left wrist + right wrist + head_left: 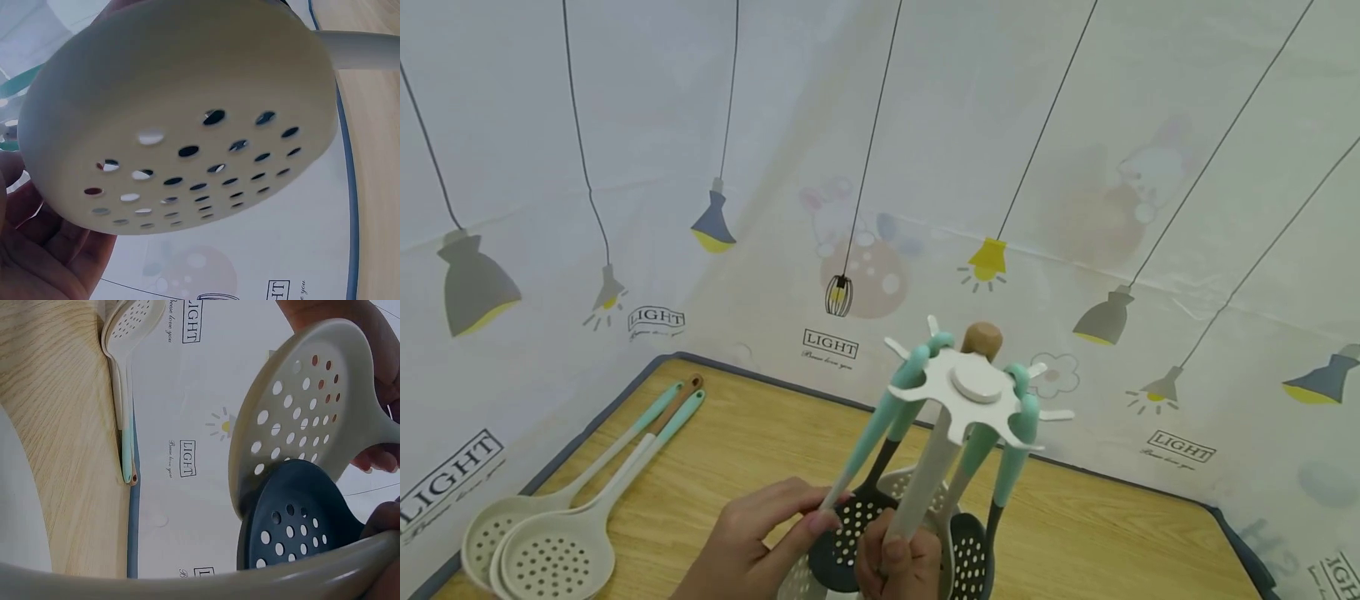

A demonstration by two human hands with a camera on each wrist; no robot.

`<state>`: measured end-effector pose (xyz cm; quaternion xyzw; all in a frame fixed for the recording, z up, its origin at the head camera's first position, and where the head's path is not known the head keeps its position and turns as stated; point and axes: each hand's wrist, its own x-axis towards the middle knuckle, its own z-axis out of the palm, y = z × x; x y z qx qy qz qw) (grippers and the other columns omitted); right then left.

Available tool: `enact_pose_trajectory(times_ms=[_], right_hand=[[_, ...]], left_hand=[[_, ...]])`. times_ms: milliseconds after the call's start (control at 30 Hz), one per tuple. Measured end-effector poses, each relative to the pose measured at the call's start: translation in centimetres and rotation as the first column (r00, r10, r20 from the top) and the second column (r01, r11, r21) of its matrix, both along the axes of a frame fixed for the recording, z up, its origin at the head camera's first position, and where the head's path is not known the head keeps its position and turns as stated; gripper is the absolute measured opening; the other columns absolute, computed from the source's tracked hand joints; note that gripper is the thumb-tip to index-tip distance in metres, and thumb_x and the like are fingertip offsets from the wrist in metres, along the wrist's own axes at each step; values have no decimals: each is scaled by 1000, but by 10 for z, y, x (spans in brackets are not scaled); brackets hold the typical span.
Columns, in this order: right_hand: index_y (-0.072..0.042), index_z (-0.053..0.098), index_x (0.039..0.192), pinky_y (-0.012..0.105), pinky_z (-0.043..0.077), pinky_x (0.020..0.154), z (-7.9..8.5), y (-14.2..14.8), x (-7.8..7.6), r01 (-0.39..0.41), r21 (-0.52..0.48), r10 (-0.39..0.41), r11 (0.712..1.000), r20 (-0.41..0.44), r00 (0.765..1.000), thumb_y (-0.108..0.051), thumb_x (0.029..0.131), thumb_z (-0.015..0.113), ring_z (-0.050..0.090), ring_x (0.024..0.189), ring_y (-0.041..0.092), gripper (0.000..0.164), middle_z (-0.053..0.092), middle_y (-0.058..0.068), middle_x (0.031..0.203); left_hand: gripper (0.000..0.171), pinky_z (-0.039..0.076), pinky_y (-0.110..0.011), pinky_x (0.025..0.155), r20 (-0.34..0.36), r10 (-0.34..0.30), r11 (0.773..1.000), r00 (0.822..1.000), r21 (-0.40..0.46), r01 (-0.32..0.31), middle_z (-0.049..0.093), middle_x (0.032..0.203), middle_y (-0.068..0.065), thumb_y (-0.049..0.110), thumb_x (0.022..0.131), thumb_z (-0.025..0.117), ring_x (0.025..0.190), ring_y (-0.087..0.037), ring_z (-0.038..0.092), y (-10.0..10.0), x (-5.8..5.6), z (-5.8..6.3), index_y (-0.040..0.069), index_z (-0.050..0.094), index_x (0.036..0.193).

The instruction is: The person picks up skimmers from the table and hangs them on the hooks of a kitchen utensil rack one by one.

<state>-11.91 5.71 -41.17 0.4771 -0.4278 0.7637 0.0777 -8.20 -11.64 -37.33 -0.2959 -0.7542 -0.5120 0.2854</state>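
Note:
My right hand (898, 554) grips the pale post (928, 471) of a hanging utensil rack, its white hooked top (977, 379) tilted towards me. With thumb and fingertips, my left hand (756, 533) pinches the lower handle of a cream skimmer (300, 412) that hangs from the rack by its mint end. The perforated underside of a cream skimmer (175, 94) fills much of the left wrist view. Beside the cream one is a dark skimmer (287, 525). Another dark perforated utensil (970, 554) hangs right of the post. A brown rounded end (982, 340) rises behind the top.
Several cream skimmers (557, 558) lie stacked at the table's left, with mint and brown handle ends pointing away. The wooden table (760, 417) has a dark blue edge (782, 389). Behind it hangs a pale cloth (925, 125) printed with lamps.

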Motion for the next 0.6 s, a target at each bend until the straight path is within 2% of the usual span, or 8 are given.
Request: enact_pose_trajectory(times_ms=[167, 300, 467, 600], right_hand=[[9, 34, 78, 26, 23, 25, 1, 0, 1, 19, 9, -19, 1000, 2, 1000, -23, 112, 32, 24, 35, 20, 46, 26, 13, 52], [8, 33, 77, 26, 24, 26, 1, 1, 2, 33, 19, -34, 999, 12, 999, -23, 112, 33, 24, 35, 21, 47, 27, 14, 52], [9, 32, 76, 27, 23, 25, 1, 0, 2, 19, 13, -20, 1000, 9, 1000, -22, 112, 32, 24, 34, 20, 47, 26, 14, 50], [10, 33, 77, 28, 22, 25, 1, 1, 3, 14, 14, -14, 1000, 22, 1000, -20, 112, 31, 23, 35, 20, 46, 26, 15, 50]], left_hand=[[30, 56, -21, 71, 13, 15, 1000, 1000, -5, -15, 75, 98, 2, -7, 96, 60, 86, -4, 68, 0, 0, 1, 12, 72, 116], [34, 57, -22, 77, 24, 57, 998, 998, -13, -56, 75, 101, 3, -8, 98, 56, 90, -6, 70, -3, -1, 1, 15, 71, 118], [31, 59, -27, 79, 133, 139, 990, 981, -41, -135, 72, 102, 14, 2, 104, 51, 94, -2, 69, -10, -1, 5, 22, 71, 118], [30, 59, -28, 80, 184, 197, 980, 963, -69, -187, 71, 99, 17, 8, 107, 48, 93, -2, 69, -19, -4, 7, 23, 72, 115]])
